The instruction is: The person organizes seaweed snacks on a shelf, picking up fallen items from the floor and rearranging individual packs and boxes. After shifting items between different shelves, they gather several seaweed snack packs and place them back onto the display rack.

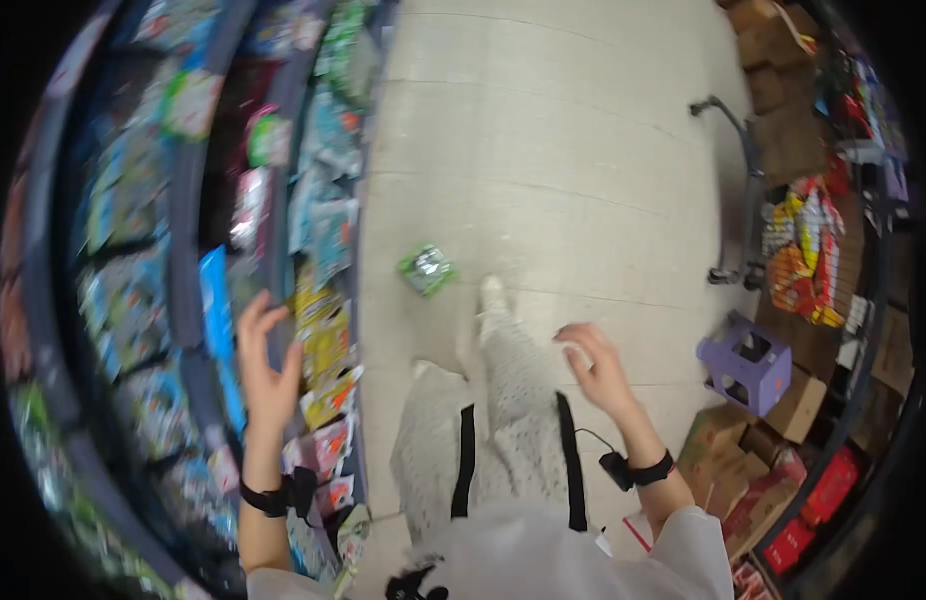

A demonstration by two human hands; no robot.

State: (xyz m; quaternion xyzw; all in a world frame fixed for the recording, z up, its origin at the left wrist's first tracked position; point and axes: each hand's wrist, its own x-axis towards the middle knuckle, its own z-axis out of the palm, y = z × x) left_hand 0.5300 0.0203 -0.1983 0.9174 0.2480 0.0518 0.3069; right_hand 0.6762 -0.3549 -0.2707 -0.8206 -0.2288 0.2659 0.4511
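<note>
My left hand (270, 360) is raised beside the shelves on the left, with thumb and fingers apart and nothing between them. Close to it are a bright blue package (222, 335) and yellow packets (324, 335) on the shelf. My right hand (595, 368) hangs over the floor to the right of my legs, its fingers curved, apart and holding nothing. A green and clear packet (428, 270) lies on the floor ahead of my feet, touched by neither hand.
Shelves (188, 250) of bagged goods line the left. On the right stand a purple plastic stool (748, 362), cardboard boxes (721, 450), a dark metal frame (751, 190) and red and yellow packets (808, 250). Pale tiled floor (553, 130) runs between.
</note>
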